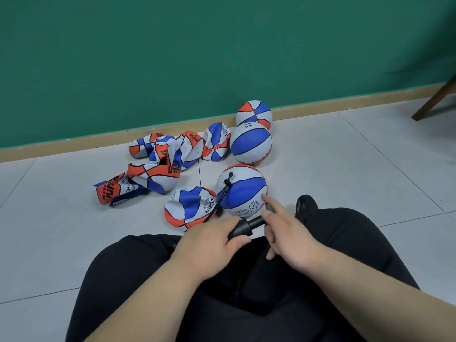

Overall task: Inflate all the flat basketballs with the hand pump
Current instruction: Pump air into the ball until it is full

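Note:
A black hand pump point(243, 228) lies across my lap. My left hand point(209, 245) grips its barrel. My right hand point(283, 233) is at the pump's handle end with fingers fairly straight, the index finger pointing up beside the ball; a firm grip is not plain. The pump's thin black hose point(222, 193) runs up to the valve of a round red, white and blue basketball point(243, 191) just ahead of my knees. A half-flat ball point(190, 208) lies to its left. Several crumpled flat balls point(160, 166) lie farther left and back.
Two inflated balls, one point(250, 144) in front of the other point(254, 113), sit near the green wall's point(222, 45) wooden skirting. A brown chair leg point(434, 99) stands at the far right. The floor is pale tile. My black shoe point(306, 206) rests right of the ball.

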